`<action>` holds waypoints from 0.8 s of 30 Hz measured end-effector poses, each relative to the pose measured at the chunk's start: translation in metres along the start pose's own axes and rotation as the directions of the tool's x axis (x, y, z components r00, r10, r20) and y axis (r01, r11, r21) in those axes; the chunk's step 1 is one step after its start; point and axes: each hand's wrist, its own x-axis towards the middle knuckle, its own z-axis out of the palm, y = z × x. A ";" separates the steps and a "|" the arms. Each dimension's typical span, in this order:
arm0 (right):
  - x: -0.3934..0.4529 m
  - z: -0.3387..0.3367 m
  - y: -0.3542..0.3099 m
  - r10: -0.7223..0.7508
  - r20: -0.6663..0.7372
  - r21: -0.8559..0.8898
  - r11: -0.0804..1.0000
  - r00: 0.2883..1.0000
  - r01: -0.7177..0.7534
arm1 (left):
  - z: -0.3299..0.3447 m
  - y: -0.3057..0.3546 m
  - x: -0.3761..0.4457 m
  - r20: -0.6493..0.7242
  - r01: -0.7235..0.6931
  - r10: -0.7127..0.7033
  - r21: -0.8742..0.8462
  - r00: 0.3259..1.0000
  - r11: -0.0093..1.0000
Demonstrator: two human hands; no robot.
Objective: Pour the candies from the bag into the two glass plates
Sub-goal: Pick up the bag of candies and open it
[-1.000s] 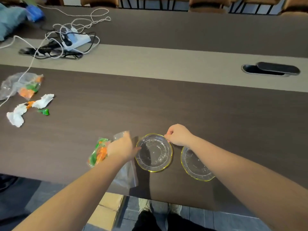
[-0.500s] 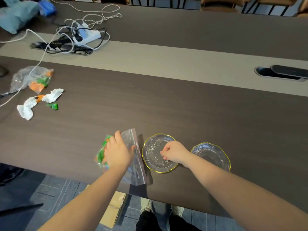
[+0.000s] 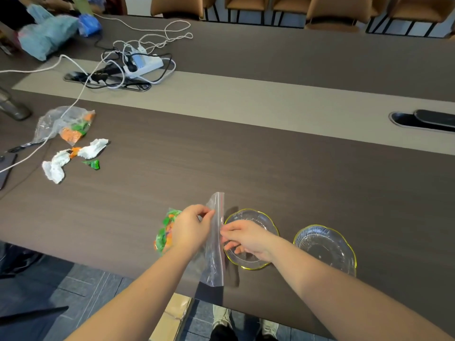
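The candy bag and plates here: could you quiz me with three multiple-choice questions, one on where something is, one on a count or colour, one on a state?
1. Where is the candy bag relative to the two glass plates?
A. To their left
B. To their right
C. On top of them

2. What colour are the plates' rims?
A. Blue
B. Yellow-gold
C. Red

3. What is in the plates?
A. Candies
B. Tissue
C. Nothing yet

Answers:
1. A: the left hand and right hand pinch its zip edge beside the left plate.
2. B: gold edging rings the left plate and the right plate.
3. C: the table's grain shows through bare glass.
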 end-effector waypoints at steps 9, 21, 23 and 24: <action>-0.001 -0.010 -0.035 -0.190 -0.147 0.019 0.981 0.971 0.195 | -0.020 0.015 0.015 -0.050 -0.031 0.028 -0.066 0.998 0.997; 0.009 0.001 -0.048 -0.258 -0.227 0.021 0.963 0.939 0.270 | -0.026 0.036 0.024 0.380 0.191 -0.082 -0.259 0.921 0.947; 0.009 0.001 -0.048 -0.251 -0.221 0.081 0.958 0.942 0.274 | -0.026 0.038 0.029 0.370 0.146 -0.052 -0.231 0.928 0.962; 0.009 0.001 -0.048 -0.245 -0.208 0.123 0.954 0.947 0.274 | -0.027 0.039 0.030 0.379 0.128 -0.032 -0.231 0.925 0.965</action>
